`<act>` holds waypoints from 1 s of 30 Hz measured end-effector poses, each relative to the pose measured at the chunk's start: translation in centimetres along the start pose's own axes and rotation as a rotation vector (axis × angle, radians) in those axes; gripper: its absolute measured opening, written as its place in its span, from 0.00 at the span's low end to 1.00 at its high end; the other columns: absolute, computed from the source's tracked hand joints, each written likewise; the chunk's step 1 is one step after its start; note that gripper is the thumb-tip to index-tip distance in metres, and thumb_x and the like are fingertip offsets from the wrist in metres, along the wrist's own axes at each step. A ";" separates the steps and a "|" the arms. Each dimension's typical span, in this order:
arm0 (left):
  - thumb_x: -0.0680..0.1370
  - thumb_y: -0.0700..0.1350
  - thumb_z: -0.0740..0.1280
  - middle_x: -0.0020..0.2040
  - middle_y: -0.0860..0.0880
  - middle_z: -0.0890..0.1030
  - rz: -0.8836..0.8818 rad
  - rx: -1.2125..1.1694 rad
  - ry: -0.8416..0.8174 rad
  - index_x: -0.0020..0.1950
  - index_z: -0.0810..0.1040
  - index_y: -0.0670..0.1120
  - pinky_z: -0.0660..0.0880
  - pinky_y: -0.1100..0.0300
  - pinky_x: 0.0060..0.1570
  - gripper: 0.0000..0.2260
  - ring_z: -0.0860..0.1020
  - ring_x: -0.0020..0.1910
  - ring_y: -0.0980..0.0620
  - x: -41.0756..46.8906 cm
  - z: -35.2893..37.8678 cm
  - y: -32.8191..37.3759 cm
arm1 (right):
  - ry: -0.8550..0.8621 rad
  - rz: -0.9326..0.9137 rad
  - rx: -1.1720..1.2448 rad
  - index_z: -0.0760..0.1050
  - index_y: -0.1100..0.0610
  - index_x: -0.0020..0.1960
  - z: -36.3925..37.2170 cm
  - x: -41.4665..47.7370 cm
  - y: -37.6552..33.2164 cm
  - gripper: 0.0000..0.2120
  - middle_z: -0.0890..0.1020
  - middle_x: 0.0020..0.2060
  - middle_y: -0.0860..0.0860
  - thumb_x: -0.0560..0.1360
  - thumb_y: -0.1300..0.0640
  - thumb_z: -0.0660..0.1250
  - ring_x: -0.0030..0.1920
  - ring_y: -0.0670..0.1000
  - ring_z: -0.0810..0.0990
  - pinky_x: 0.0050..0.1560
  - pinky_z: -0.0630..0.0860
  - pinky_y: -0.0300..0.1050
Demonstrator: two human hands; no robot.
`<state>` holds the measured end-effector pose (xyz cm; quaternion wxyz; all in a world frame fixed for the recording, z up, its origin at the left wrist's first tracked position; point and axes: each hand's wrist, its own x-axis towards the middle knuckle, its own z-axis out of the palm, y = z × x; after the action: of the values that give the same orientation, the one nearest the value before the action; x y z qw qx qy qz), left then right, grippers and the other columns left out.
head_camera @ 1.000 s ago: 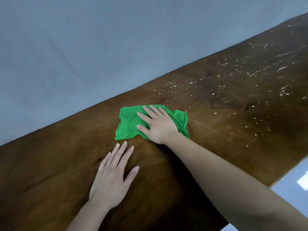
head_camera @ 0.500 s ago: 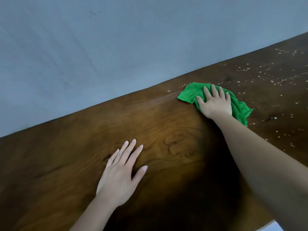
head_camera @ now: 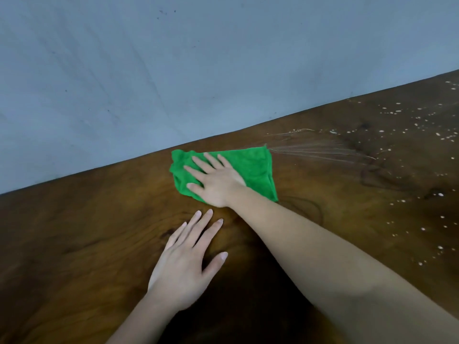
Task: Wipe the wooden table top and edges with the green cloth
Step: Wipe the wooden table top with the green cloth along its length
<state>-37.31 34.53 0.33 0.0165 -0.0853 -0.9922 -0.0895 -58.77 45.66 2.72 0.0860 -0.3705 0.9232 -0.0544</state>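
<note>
Green cloth (head_camera: 255, 167) back leftward under right hand (head_camera: 216, 184)

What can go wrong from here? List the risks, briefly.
1. Thin pale streaks fan out to the right of the green cloth, so the wipe may be smearing dirt rather than lifting it.
2. Many white specks dot the table further right. Pressed flat under the right hand, the cloth may only push them along.
3. The cloth lies at the far edge by the wall, so specks could fall behind.
</note>
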 end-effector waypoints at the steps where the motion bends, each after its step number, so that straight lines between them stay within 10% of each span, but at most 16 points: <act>1: 0.87 0.74 0.46 0.91 0.66 0.44 -0.008 -0.006 -0.001 0.90 0.50 0.67 0.45 0.51 0.88 0.32 0.39 0.89 0.62 0.1 0.0 0.0 | -0.007 -0.029 -0.001 0.44 0.39 0.91 -0.2 0.7 0.0 0.34 0.43 0.90 0.46 0.87 0.29 0.38 0.90 0.54 0.38 0.88 0.37 0.62; 10: 0.86 0.76 0.44 0.90 0.67 0.43 -0.061 0.005 -0.011 0.90 0.48 0.68 0.44 0.54 0.87 0.32 0.38 0.88 0.64 0.6 -0.2 -0.1 | 0.028 0.045 0.029 0.47 0.39 0.90 -2.1 2.1 8.2 0.36 0.46 0.91 0.46 0.86 0.27 0.38 0.90 0.52 0.44 0.88 0.41 0.59; 22: 0.83 0.78 0.38 0.91 0.64 0.42 -0.110 0.011 -0.045 0.89 0.46 0.69 0.46 0.48 0.90 0.35 0.37 0.88 0.63 2.6 -0.3 -0.2 | 0.168 0.640 0.091 0.50 0.41 0.91 -3.4 -7.5 24.6 0.37 0.50 0.91 0.48 0.86 0.28 0.42 0.90 0.55 0.46 0.88 0.44 0.59; 30: 0.81 0.78 0.34 0.91 0.62 0.40 -0.110 0.019 -0.058 0.90 0.45 0.66 0.49 0.46 0.90 0.39 0.37 0.89 0.60 2.7 -0.7 0.0 | 0.190 0.877 0.098 0.47 0.44 0.91 -2.5 -10.7 23.4 0.39 0.48 0.91 0.53 0.85 0.27 0.39 0.90 0.61 0.44 0.88 0.44 0.64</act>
<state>-39.97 34.90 1.14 -0.0165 -0.0328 -0.9962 -0.0786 -67.48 70.04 2.58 0.0330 0.0671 0.9931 -0.0901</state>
